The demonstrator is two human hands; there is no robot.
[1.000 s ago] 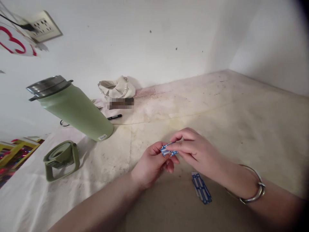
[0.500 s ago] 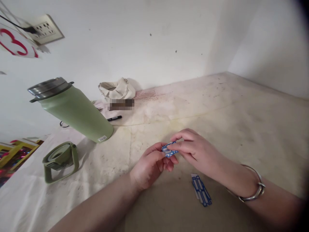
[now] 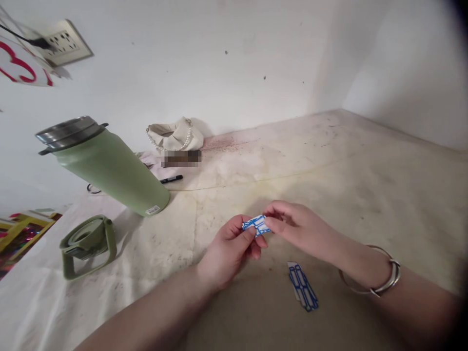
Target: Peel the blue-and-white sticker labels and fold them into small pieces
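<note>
A small stack of white sticker labels with blue borders [image 3: 257, 225] is held up over the table between my two hands. My left hand [image 3: 228, 251] grips its left end, thumb on top and fingers curled underneath. At the right end, the thumb and fingers of my right hand [image 3: 296, 222] pinch the labels; its fingertips are partly hidden. Below my right hand, a second small pile of the same blue-bordered labels [image 3: 303, 286] lies on the tabletop, slightly fanned out.
To the left stands a green tumbler [image 3: 109, 168] with a steel rim, its green handled lid [image 3: 89, 246] beside it. A cream handbag [image 3: 175, 135], a blurred-out item [image 3: 182, 158] and a black marker [image 3: 172, 179] lie behind. A socket [image 3: 66, 44] is on the wall.
My right thumb and fingers have shifted from over the held labels to their right end, so more of the blue-and-white surface shows. The pile on the table has stayed put.
</note>
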